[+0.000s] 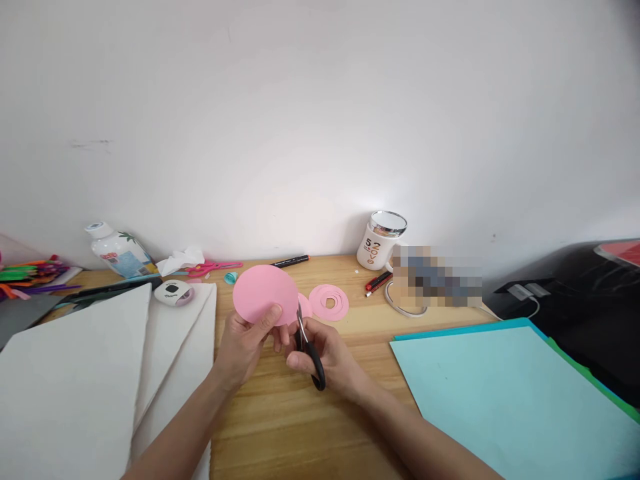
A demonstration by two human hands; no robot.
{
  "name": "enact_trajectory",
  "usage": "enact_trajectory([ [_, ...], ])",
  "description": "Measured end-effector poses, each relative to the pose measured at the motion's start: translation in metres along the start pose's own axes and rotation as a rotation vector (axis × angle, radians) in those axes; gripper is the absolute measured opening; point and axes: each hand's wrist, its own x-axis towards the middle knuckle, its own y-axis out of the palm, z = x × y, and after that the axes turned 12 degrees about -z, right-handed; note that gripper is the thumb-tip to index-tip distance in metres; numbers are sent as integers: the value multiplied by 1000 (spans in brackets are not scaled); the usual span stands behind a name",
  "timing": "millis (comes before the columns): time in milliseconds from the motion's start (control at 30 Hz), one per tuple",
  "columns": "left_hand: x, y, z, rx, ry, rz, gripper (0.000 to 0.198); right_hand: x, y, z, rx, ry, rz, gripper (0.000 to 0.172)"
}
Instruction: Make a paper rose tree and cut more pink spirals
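My left hand pinches the lower edge of a pink paper circle and holds it up above the wooden table. My right hand grips black-handled scissors, whose blades touch the circle's right edge. Just behind lies a pink paper spiral flat on the table, with another pink piece partly hidden beside the scissors.
White sheets cover the left, with a small punch, pink scissors, a glue bottle and coloured sticks. A teal paper stack lies right. A mug, black marker and red pens stand behind.
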Motion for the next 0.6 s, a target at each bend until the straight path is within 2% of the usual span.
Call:
enact_trajectory([
  [133,1,-6,9,163,118,34,31,0,1,4,20,11,28,44],
  [267,1,-7,9,294,192,-17,34,0,0,2,18,38,42,44],
  [600,0,-6,8,311,225,-82,35,0,-2,-4,29,32,56,43],
])
